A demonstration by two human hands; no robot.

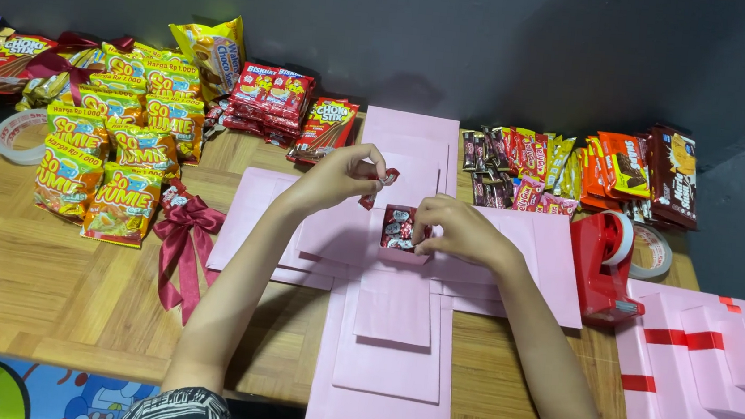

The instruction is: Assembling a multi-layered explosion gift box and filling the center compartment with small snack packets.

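The left hand (339,175) is raised just above the centre of the unfolded pink box (389,328), with thumb and fingertips pinched on a small red wrapped candy (386,180). The candy sits at the fingertips, above and slightly left of the small pink inner box (399,230).

The right hand (460,231) rests against the right side of the small pink inner box. Its fingers curl over the box's right edge; whether they clamp the wall or only steady it cannot be told from this angle. The inner box sits at the centre of the cross-shaped pink panels and contains several red and silver wrapped candies.

Surrounding items on the wooden table (24,287):

- Left: yellow snack packets (96,181) laid in overlapping rows, with a dark red ribbon bow (183,233) just beside them, near the left pink panel.
- Far left: a roll of clear tape (15,133).
- Rear centre: red biscuit packs (270,97) and a red stick-snack pack (326,125), just beyond the rear pink panel.
- Rear right: a pile of chocolate bars and wafer packs (591,170).
- Right: a red tape dispenser (606,261), touching or just beside the right pink panel.
- Far right: stacked pink box lids with red ribbon strips (700,364).

Both forearms extend from the bottom edge of the view, and patterned dark sleeves (179,413) show at the lower corners.
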